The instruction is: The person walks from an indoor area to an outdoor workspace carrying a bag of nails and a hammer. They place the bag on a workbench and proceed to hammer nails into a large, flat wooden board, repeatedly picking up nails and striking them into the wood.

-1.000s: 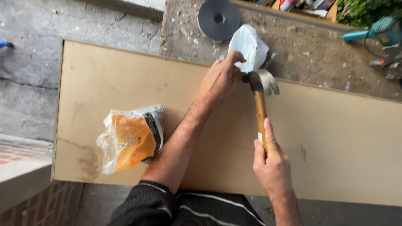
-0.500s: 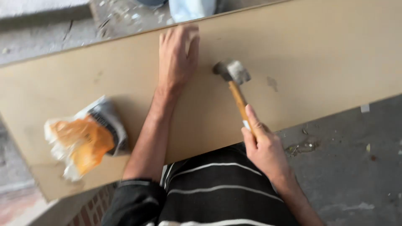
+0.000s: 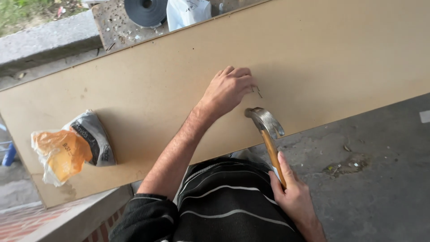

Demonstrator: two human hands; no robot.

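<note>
At the far left of the brown board [image 3: 313, 54], which serves as the tabletop, a crumpled orange and grey plastic bag [image 3: 71, 145] is seen lying well apart from the work. Beyond the board's far edge, a dark roll of tape [image 3: 144, 10] and a white bag [image 3: 187, 11] are set on a rough slab.

Near the middle of the board, the left hand [image 3: 227, 89] is stretched forward, forearm running up and to the right, knuckles uppermost. Its grip is closed to a pinch: a thin nail [image 3: 259, 91] is held between thumb and fingertips, its tip on or just above the board; whether it has entered the surface cannot be told. The nail is tilted slightly, its long axis near upright.

Just to the right and nearer the body, the hammer [image 3: 268, 130] is held by the right hand [image 3: 291, 197], which is wrapped fully shut around the lower end of the wooden handle. The handle's long axis runs from that hand away from the body, leaning a little left. The steel head is poised just beside the left hand's fingers, and the nail lies slightly beyond the head. The nail is far nearer the left hand; the right wrist is kept low, off the board's near edge.
</note>
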